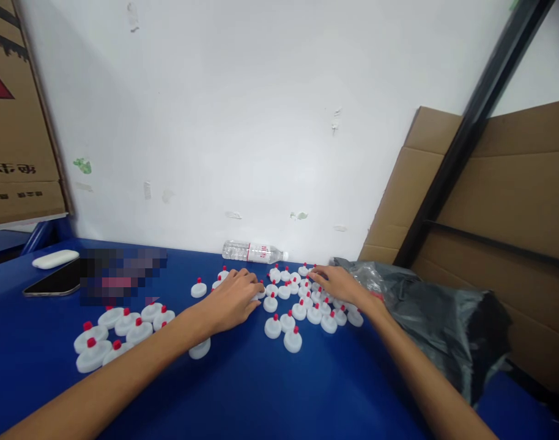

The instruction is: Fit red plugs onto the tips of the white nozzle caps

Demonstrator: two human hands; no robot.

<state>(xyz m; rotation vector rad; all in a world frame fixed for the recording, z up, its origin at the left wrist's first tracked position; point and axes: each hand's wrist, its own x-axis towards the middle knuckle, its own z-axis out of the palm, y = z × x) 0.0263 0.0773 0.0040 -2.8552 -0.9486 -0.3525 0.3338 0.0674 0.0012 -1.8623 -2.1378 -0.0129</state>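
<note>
White round caps with red tips (292, 340) stand in a loose cluster on the blue table. My left hand (233, 299) lies palm down at the cluster's left side, fingers curled over a white cap (257, 296) that shows between the fingers and thumb. Part of that cap is hidden. At the back right of the cluster, my right hand (337, 283) reaches over several caps, its fingers apart and their tips close to the rear ones. Another group of such caps (139, 330) stands at the left, partly covered by my left forearm.
A clear plastic bottle (256, 252) lies along the white wall. On the right, a dark plastic bag (435, 324) spreads beside cardboard (504, 244). A phone (52, 278) and a white oblong object (55, 259) lie at the far left, below a cardboard box (22, 134).
</note>
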